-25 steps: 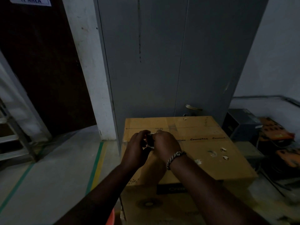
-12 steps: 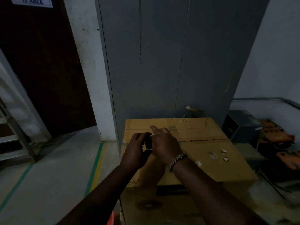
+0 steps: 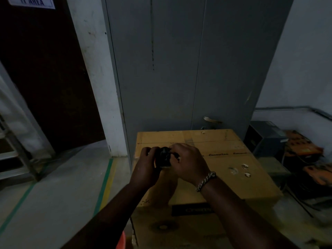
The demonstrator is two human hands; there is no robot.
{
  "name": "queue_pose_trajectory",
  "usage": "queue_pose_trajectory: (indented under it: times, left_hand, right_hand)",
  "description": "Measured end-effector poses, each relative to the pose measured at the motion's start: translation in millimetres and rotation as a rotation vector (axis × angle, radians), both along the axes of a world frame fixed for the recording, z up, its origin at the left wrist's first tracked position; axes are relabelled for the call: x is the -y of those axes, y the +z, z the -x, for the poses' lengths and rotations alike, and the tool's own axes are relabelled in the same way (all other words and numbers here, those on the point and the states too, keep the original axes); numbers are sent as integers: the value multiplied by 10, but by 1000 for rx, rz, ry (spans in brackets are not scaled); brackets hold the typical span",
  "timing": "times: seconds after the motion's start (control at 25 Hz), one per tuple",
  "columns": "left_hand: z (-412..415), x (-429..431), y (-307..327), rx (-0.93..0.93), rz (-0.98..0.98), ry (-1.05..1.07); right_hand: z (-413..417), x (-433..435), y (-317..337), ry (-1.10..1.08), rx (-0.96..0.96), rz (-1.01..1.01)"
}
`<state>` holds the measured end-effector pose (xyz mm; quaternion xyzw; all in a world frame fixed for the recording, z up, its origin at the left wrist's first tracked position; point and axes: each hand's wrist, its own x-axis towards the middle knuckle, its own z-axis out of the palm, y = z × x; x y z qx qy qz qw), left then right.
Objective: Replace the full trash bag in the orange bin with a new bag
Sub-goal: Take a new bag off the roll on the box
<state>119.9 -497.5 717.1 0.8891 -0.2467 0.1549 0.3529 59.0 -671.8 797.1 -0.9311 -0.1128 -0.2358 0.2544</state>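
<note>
Sliver of orange bin point(image 3: 120, 241) at 6 o'clock, cut off by the lower edge, between the forearms and close to the body; inside hidden from here. Higher up, toward centre, left hand point(image 3: 146, 166) and right hand point(image 3: 188, 163) brought together over the cardboard box point(image 3: 233, 178), both curled round a small black bundle point(image 3: 163, 157), judged to be the new bag, folded tight. Left fingers wrapped on its 9 o'clock side, right thumb and fingertips pinching at its 3 o'clock edge, seemingly hunting for a loose end. Braided bracelet point(image 3: 206, 180) on the right wrist. Bundle too compact and dark to read a long axis. Both hands equally near, touching it; bin well below them, toward 6 o'clock, so once shaken open, bag to be carried down and back toward the body. Likely step in hand: unfolding the bag; lining the bin not yet begun. Beyond the box, grey cabinet point(image 3: 179, 69) at 12 o'clock with a handle point(image 3: 212, 120); dark doorway point(image 3: 45, 78) at 10 o'clock; orange clutter point(image 3: 303, 146) at 3 o'clock.
</note>
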Motion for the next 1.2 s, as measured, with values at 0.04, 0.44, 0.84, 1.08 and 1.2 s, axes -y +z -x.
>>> queue_pose_trajectory:
  times: [0.04, 0.44, 0.84, 1.08, 1.2]
  left_hand:
    - [9, -6, -18, -7, -5, -12]
    - [189, -44, -171, -145, -251, -138]
    - [292, -115, 637, -725, 732, -222]
    - [282, -103, 697, -995, 1124, -564]
    - [253, -95, 756, -1023, 1245, -531]
  right_hand:
    - [11, 22, 18, 6, 40, -35]
    - [-12, 76, 28, 4, 137, -178]
    - [42, 16, 129, 53, 112, -76]
    - [104, -140, 273, 81, 226, -112]
    - [111, -200, 239, 53, 292, -139]
